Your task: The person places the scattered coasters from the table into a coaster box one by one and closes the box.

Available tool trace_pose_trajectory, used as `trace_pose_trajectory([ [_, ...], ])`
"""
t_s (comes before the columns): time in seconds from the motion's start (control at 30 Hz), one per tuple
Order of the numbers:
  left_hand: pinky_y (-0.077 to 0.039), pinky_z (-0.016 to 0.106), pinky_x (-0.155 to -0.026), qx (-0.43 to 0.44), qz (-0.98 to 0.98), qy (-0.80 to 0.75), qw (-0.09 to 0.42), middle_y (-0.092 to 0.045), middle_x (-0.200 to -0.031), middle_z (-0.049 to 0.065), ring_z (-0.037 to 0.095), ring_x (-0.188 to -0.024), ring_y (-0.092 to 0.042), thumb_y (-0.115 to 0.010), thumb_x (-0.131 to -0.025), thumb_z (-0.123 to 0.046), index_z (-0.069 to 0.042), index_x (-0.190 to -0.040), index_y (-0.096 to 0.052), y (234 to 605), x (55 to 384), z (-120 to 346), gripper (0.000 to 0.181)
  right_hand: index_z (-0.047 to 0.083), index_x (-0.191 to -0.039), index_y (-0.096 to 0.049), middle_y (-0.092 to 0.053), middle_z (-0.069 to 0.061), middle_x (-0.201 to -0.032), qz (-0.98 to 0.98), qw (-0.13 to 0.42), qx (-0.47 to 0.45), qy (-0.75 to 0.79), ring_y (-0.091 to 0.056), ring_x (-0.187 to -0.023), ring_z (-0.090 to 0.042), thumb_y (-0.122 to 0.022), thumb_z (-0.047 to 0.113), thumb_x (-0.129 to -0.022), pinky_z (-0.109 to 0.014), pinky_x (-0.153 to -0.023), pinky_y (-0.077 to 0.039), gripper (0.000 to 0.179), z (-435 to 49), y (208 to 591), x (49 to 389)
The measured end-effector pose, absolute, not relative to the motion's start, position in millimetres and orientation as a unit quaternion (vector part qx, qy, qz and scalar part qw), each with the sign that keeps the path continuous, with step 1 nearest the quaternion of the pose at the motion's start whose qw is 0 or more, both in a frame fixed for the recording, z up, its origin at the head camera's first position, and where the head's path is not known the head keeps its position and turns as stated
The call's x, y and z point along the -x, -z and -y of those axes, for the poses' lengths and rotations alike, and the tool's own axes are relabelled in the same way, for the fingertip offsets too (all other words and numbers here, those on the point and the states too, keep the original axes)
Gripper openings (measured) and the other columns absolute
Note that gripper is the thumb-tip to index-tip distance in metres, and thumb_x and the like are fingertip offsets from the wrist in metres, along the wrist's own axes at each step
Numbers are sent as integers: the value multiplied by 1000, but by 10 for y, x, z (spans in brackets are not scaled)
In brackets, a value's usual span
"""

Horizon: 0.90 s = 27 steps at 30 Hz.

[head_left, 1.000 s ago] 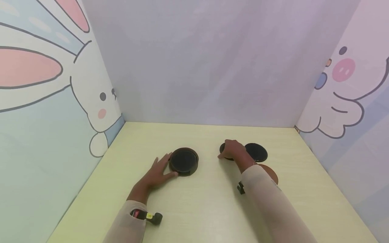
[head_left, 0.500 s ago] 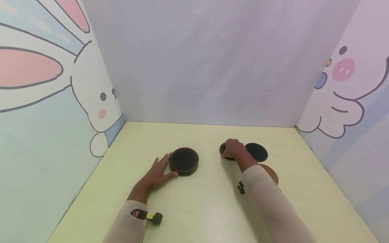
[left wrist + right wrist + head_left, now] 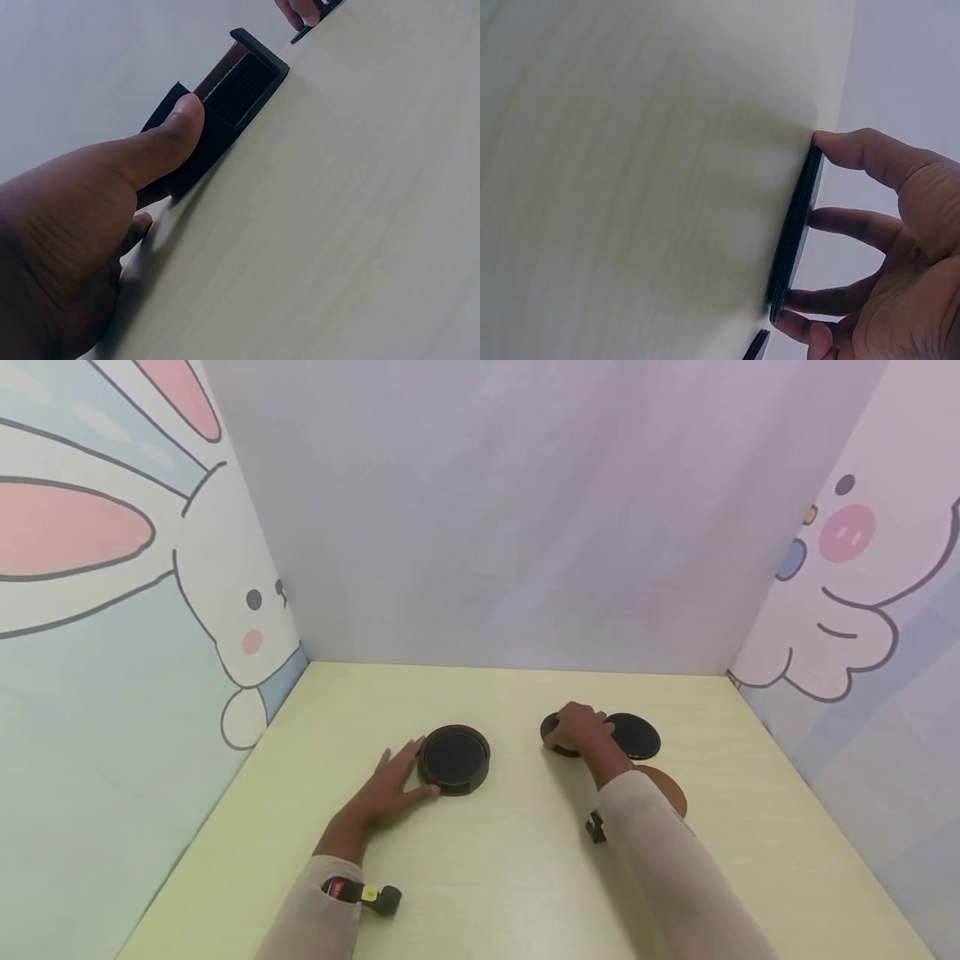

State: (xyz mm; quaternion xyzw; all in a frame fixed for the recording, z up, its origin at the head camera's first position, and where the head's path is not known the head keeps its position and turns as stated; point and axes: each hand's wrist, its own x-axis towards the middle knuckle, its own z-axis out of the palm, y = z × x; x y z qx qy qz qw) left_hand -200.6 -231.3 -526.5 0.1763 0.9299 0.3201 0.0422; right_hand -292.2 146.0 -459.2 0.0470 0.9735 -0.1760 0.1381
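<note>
A round black holder (image 3: 482,770) with a brown inner wall stands on the table, with a black coaster (image 3: 453,757) on top inside it. My left hand (image 3: 384,789) grips its left side, thumb at the front and fingers behind. In the left wrist view the thumb presses beside the holder's slot, where dark stacked edges (image 3: 241,88) show. To the right, my right hand (image 3: 579,728) holds a round black coaster (image 3: 551,727) by its rim. The right wrist view shows thumb and fingertips at opposite edges of this coaster (image 3: 793,232), low over the table.
Another black coaster (image 3: 634,737) lies just right of the right hand. A brown disc (image 3: 667,788) lies nearer, partly covered by the right sleeve (image 3: 652,843). Behind the pale table (image 3: 495,877) rises a grey backdrop (image 3: 510,527), with cartoon-printed panels on both sides.
The right thumb has drawn in from the table to the black coaster's near edge, and the right hand has shifted slightly. The left hand and the holder have stayed put.
</note>
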Motion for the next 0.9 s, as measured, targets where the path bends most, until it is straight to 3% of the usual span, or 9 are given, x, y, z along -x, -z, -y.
trace_pose_trajectory([
  [0.17, 1, 64, -141, -175, -930, -321, 41, -25, -182, 13, 40, -172, -16, -71, -100, -62, -19, -177, -20, 5259, 2007, 2312, 101, 3, -134, -69, -65, -28, -135, -974, 130, -66, 171, -47, -135, -55, -84, 45, -85, -76, -112, -41, 67, -1428, 4567, 2913],
  [0.4, 0, 63, -141, -182, -930, -316, 38, -27, -182, 13, 38, -171, -19, -71, -101, -61, -16, -176, -21, 5258, 2009, 2302, 101, -2, -130, -65, -61, -29, -127, -976, 120, -72, 168, -47, -130, -52, -79, 43, -85, -70, -95, -56, 66, -1381, 4559, 2881],
  [0.67, -1, 64, -141, -181, -929, -320, 38, -27, -181, 14, 40, -171, -19, -72, -100, -61, -16, -176, -22, 5240, 1992, 2295, 100, -3, -119, -71, -69, -24, -111, -990, 83, -28, 114, -54, -109, -43, -75, 44, -87, -51, -87, -53, 57, -1381, 4555, 2857],
  [0.9, -1, 65, -141, -177, -930, -320, 41, -27, -182, 13, 40, -171, -17, -72, -100, -61, -18, -176, -22, 5243, 1981, 2299, 101, -1, -119, -72, -66, -25, -112, -989, 87, -32, 117, -54, -113, -45, -72, 48, -86, -51, -80, -57, 59, -1388, 4524, 2832],
])
